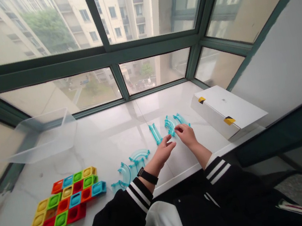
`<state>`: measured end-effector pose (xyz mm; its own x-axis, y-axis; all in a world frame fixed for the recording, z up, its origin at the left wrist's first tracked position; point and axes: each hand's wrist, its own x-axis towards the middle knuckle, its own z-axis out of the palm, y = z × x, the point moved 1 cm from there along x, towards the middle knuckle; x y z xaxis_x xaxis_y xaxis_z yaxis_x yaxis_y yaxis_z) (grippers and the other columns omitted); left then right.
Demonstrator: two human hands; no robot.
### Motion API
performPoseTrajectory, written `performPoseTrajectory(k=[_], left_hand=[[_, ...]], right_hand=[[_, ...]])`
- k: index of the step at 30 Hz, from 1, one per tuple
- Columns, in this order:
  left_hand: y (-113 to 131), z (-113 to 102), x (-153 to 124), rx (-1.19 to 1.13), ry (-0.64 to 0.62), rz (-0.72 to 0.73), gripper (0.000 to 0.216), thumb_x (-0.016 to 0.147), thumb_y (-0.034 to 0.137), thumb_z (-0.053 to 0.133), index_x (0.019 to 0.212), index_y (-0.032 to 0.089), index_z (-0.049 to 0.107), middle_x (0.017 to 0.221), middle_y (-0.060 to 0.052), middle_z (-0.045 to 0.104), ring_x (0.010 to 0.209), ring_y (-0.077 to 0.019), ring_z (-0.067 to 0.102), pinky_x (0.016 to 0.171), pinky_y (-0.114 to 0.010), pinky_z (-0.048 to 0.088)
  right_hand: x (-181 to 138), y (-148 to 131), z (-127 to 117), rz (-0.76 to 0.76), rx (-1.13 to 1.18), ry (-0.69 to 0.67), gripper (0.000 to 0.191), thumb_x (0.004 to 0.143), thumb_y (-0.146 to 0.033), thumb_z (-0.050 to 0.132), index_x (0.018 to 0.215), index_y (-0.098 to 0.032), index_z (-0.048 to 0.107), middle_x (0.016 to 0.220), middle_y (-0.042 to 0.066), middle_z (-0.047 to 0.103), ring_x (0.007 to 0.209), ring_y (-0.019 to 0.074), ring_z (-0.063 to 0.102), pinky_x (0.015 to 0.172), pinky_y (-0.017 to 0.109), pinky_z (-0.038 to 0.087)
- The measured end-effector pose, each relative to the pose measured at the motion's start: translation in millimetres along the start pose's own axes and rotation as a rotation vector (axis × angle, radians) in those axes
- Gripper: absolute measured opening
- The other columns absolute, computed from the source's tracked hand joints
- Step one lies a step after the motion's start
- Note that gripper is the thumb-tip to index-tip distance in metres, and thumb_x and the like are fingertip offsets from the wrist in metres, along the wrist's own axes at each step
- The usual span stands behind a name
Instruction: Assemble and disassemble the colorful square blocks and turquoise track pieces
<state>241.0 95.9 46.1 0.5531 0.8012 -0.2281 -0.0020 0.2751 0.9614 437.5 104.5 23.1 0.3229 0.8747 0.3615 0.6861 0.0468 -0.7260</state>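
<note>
My right hand (pixel 186 135) is closed, its fingertips pinched at the edge of a curved translucent blue track piece (pixel 168 124). Just to its left, my left hand (pixel 163 151) has its fingers apart and holds nothing. It is close to the lower end of a straight blue track piece (pixel 155 133). Another straight track piece (pixel 179 119) lies beyond my right hand, partly covered by it. By my left wrist are more blue track pieces: an arched one (pixel 140 154) and a curved one (pixel 124 174), some partly hidden by my sleeve.
Colourful square blocks (pixel 75 199) lie in a group on the left of the white marble-patterned sill (pixel 103 136). A clear plastic bin (pixel 54 139) stands behind them. On the right sits a white box (pixel 228 109) with yellow-and-black tabs. Green-framed windows (pixel 82 64) border the back.
</note>
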Motion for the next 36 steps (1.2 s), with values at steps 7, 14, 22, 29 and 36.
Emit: performPoseTrajectory(k=[7,14,22,29,36], left_hand=[[-2,-4,-2,-0.022,-0.015,-0.032,0.077,0.085,0.045,0.079,0.153,0.019,0.052,0.167,-0.021,0.042,0.144,-0.0373,0.051,0.12,-0.055,0.041],[-2,-7,-5,-0.014,-0.034,-0.047,0.075,0.086,0.045,0.078,0.152,0.02,0.052,0.167,-0.021,0.042,0.146,-0.0364,0.05,0.12,-0.054,0.042],[1,-11,-7,-0.01,-0.046,-0.064,0.07,0.088,0.044,0.076,0.15,0.021,0.053,0.165,-0.02,0.045,0.143,-0.0349,0.052,0.116,-0.053,0.044],[2,-19,-10,-0.021,-0.06,-0.09,0.065,0.087,0.044,0.077,0.145,0.023,0.058,0.16,-0.019,0.051,0.142,-0.0334,0.052,0.116,-0.053,0.045],[11,-35,-18,-0.066,-0.074,-0.094,0.063,0.087,0.045,0.078,0.143,0.023,0.06,0.156,-0.018,0.055,0.141,-0.032,0.054,0.116,-0.051,0.044]], right_hand=[[0,11,10,0.02,-0.023,-0.011,0.012,0.086,-0.028,0.063,0.087,-0.022,0.073,0.09,0.005,0.073,0.081,0.023,0.066,0.085,0.04,0.054],[0,17,14,0.023,-0.027,-0.016,0.014,0.088,-0.03,0.062,0.086,-0.022,0.073,0.09,0.006,0.074,0.083,0.0237,0.065,0.086,0.041,0.054],[0,17,17,0.006,-0.021,-0.023,0.014,0.086,-0.029,0.062,0.087,-0.021,0.073,0.09,0.007,0.073,0.081,0.0236,0.065,0.084,0.04,0.054],[-1,19,20,0.011,-0.012,-0.03,0.015,0.087,-0.031,0.061,0.089,-0.022,0.073,0.091,0.007,0.072,0.079,0.0234,0.066,0.084,0.041,0.055],[-4,23,21,-0.001,-0.043,-0.035,0.025,0.087,-0.03,0.06,0.105,-0.021,0.075,0.095,0.007,0.072,0.078,0.0219,0.065,0.086,0.041,0.056]])
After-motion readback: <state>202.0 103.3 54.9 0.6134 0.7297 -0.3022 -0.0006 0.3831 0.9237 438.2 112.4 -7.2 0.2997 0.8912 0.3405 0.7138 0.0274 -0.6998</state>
